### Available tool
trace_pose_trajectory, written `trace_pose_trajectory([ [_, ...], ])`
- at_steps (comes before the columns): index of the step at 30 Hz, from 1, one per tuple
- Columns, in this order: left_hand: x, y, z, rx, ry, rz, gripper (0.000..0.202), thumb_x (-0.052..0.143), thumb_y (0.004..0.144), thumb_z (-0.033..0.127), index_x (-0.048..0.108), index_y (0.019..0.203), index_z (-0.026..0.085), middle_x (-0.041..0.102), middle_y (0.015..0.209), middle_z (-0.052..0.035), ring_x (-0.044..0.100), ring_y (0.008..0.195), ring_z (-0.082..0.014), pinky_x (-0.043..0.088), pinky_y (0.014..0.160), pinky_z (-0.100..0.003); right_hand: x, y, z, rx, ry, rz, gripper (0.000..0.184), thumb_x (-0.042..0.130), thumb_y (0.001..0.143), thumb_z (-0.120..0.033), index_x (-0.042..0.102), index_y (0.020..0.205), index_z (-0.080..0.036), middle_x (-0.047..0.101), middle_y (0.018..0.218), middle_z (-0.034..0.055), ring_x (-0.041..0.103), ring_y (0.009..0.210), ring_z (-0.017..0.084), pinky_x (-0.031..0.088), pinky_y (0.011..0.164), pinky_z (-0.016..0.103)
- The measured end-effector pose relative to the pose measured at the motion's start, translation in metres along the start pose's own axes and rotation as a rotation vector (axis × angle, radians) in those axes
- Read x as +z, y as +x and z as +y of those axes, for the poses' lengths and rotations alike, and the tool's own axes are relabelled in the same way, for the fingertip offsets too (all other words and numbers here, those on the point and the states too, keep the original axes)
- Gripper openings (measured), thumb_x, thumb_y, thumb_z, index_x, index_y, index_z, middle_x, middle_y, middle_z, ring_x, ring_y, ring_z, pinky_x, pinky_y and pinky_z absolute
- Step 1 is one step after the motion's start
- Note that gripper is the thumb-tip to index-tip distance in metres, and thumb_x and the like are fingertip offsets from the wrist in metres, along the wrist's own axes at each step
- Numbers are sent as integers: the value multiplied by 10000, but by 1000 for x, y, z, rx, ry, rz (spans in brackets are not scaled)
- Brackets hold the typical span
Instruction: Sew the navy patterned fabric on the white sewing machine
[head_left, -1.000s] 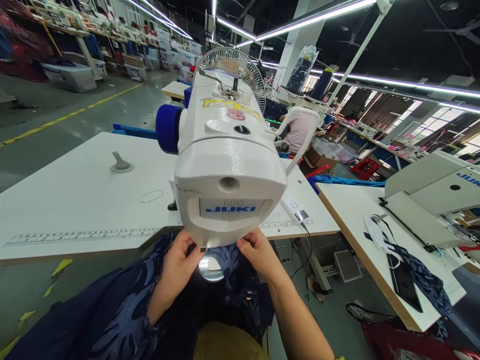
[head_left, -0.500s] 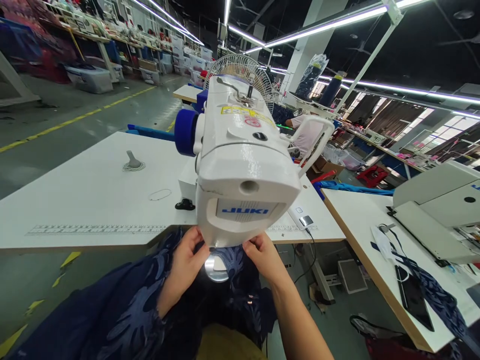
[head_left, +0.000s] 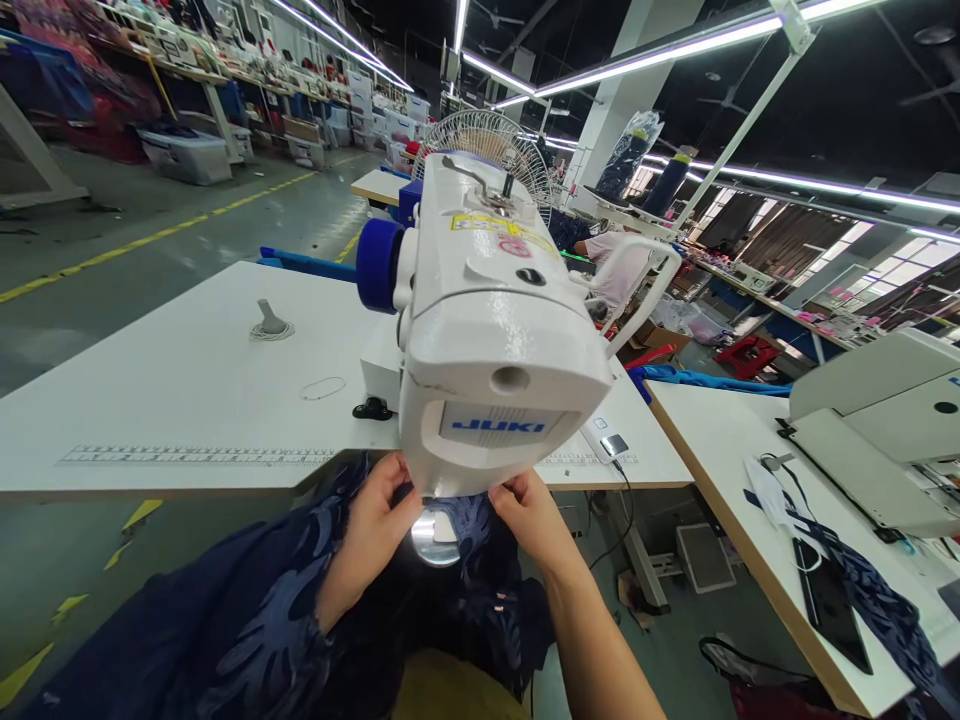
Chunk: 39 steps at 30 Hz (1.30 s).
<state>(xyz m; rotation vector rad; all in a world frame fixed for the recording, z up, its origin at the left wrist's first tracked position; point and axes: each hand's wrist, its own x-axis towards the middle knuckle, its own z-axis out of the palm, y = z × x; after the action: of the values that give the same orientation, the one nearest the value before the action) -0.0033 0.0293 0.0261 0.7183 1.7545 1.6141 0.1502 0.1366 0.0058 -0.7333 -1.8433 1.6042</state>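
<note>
under the sewing machine, left hand and right hand pinch navy fabric, fingertips half-hidden.

The white sewing machine at centre covers some fingers of the left hand and right hand, so their hold on the dark blue fabric cannot be made out. The fabric runs off the bottom edge. A second machine is cut off at the right edge, the table at the left. Ruler markings are too small to read. A person right of centre is partly hidden.
</note>
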Motion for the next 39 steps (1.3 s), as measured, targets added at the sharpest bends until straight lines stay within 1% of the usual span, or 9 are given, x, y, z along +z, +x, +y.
trace_pose_trajectory([
  [4,1,-2,2,31,-29,-2,314,723,595,423,602,792,211,718,863,-35,639,890,-244,493,856,-339,-1,-2,6,14,11,10,69,554,828,-216,553,896,-226,576,732,-18,594,765,170,487,749,294],
  [7,-1,-4,2,11,-29,1,319,685,609,419,607,827,198,698,855,-41,625,886,-241,488,825,-327,-1,-2,5,4,22,-12,57,540,840,-214,542,896,-226,554,739,-22,559,728,153,471,738,282],
  [10,-2,-2,-1,6,-55,3,297,659,597,411,591,796,201,658,830,-32,610,875,-234,472,822,-327,1,-2,2,9,23,-27,41,542,847,-235,528,884,-222,529,737,-26,519,690,140,453,725,269],
  [15,-2,3,-7,11,-104,-3,285,644,589,413,550,766,210,592,792,-7,587,851,-222,450,819,-337,1,-5,3,44,61,-1,58,563,856,-254,528,877,-213,509,731,-36,495,690,126,424,716,242],
  [22,-8,-2,-7,0,-167,-39,273,675,684,416,502,771,224,550,767,27,524,778,-162,429,792,-300,4,-4,4,14,126,-39,87,583,880,-291,531,867,-223,535,770,-34,499,713,122,429,818,262],
  [27,-19,-5,-8,-26,-188,-34,248,636,749,411,486,799,220,502,723,54,470,697,-126,407,692,-264,13,-3,2,-11,116,-61,129,594,878,-323,572,951,-219,601,866,-3,563,821,142,439,845,269],
  [32,-24,-8,-8,-20,-109,-23,252,613,769,431,505,784,204,469,684,65,398,616,-97,318,551,-232,14,-4,4,-11,96,-39,159,591,884,-338,601,987,-216,658,884,10,615,865,155,453,870,277],
  [35,-25,-10,-8,-11,-108,-27,245,601,776,425,510,786,198,454,662,70,371,599,-92,294,536,-234,13,-6,4,-11,113,-44,230,593,887,-370,609,1059,-218,690,962,33,637,928,173,447,939,312],
  [39,-26,-12,-8,-17,-115,-39,222,590,785,400,514,796,192,451,650,70,367,592,-93,289,536,-242,13,-10,3,8,112,-27,312,607,884,-431,595,1118,-227,688,1040,51,626,991,185,413,1006,340],
])
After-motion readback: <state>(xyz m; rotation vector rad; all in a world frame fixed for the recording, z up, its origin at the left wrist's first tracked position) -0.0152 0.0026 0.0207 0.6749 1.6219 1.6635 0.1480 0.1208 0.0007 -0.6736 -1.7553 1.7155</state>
